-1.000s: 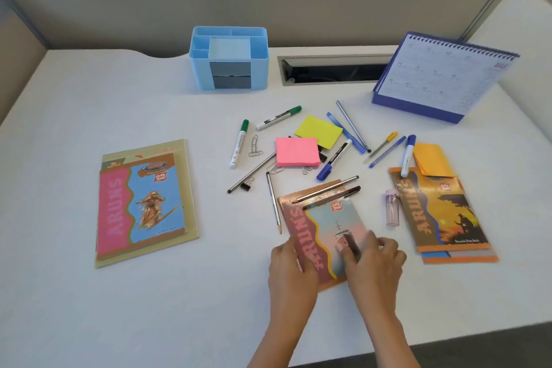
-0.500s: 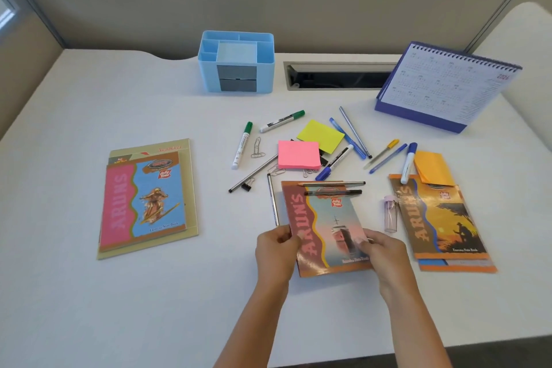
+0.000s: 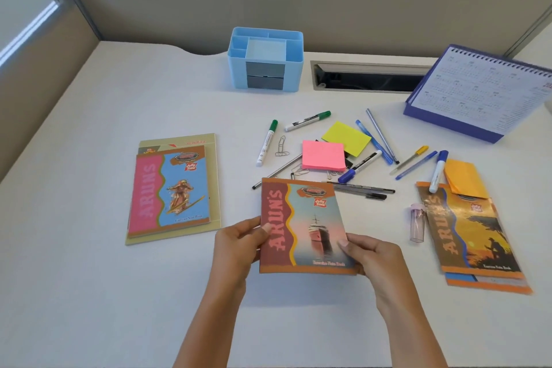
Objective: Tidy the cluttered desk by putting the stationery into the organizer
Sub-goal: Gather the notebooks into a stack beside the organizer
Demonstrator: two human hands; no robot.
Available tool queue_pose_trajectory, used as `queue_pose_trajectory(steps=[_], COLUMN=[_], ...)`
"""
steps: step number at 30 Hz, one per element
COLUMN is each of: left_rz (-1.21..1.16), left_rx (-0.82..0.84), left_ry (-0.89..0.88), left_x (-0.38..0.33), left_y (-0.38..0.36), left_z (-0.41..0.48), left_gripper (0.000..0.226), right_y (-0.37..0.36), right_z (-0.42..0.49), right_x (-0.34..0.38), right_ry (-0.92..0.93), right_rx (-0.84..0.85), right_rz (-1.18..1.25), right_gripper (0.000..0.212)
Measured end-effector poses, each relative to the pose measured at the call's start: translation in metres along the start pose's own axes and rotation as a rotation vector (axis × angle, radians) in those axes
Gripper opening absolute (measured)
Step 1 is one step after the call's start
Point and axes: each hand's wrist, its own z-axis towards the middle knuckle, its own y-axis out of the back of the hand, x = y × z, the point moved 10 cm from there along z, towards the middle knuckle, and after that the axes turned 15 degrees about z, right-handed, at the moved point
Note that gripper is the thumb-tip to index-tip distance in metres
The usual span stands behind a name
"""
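I hold a ship-cover notebook (image 3: 301,224) lifted off the desk, my left hand (image 3: 239,245) on its left edge and my right hand (image 3: 370,257) on its lower right corner. The light blue organizer (image 3: 236,69) stands at the back of the desk. Between them lie green-capped markers (image 3: 266,142), a pink sticky pad (image 3: 322,155), a yellow sticky pad (image 3: 346,137), a blue marker (image 3: 360,167), two dark pens (image 3: 363,190), several blue pens (image 3: 375,140) and paper clips (image 3: 281,147).
Two stacked notebooks (image 3: 173,191) lie to the left. To the right sit a sunset-cover notebook (image 3: 472,233) with an orange pad (image 3: 464,178) and a blue-capped marker (image 3: 437,172) on it, plus a clear lead tube (image 3: 417,222). A desk calendar (image 3: 484,95) and cable slot (image 3: 367,76) are behind.
Both hands took the ship-cover notebook by its edges, squared it up and lifted it off the desk. The two dark pens that lay on its top slid off onto the desk.
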Motion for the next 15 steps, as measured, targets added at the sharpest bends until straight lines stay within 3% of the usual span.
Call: queue_pose_trajectory(steps=[5,11,15], left_rz=[0.029,0.391,0.539], left_rx=[-0.227,-0.689,-0.832], left_ry=[-0.033,-0.060,-0.129], left_x=[0.012,-0.006,-0.032], left_y=[0.072,0.176,0.211], left_z=[-0.002,0.010,0.021], left_gripper=[0.022,0.030,0.021], right_y=[-0.060,-0.165,-0.222], right_z=[-0.002,0.014,0.023], right_x=[-0.002,-0.016,-0.021], right_ry=[0.073,0.132,0.169], right_rx=[0.013,0.076,0.098], right_rz=[-0.083,-0.242,-0.313], right_gripper=[0.017,0.015,0.018])
